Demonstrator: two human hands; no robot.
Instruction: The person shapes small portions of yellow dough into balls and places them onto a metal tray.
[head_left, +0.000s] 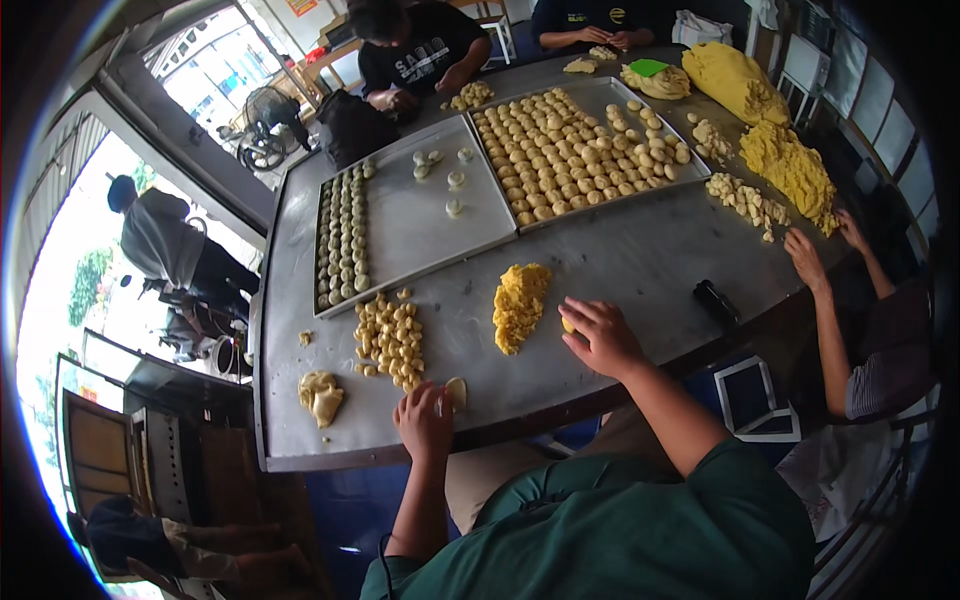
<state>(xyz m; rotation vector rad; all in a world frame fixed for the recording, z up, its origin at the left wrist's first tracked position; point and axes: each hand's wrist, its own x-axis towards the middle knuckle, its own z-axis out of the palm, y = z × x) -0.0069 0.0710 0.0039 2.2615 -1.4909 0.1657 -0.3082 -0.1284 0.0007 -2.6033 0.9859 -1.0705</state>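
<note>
Fingers of the right hand (605,340) curl around a small yellow lump (567,324), only partly visible at the fingertips, just beside a crumbly yellow mound (521,305) on a grey metal table (650,250). The left hand (424,415) is bent near the table's closest edge, a flat pale dough piece (456,393) at its thumb side; whether its fingers pinch that piece or merely touch it, I cannot tell.

Judging by the layout, the step in hand is portioning yellow filling for one piece of dough. The next move seems to call for bringing lump and flat dough together, with the lump pressed compact enough not to crumble.

The right forearm (675,415) slants in from the lower right below a green sleeve (745,485), back of the hand upward. The left forearm (420,510) rises almost straight from the lower edge. The hands are well apart.

Just beyond the left hand lies a pile of small dough pieces (388,338), with a smooth dough lump (321,398) to the left. Farther off, two trays sit side by side: the left tray (430,245) carries rows of greenish balls (345,230), the right tray (640,198) mostly golden balls (560,150)
</note>
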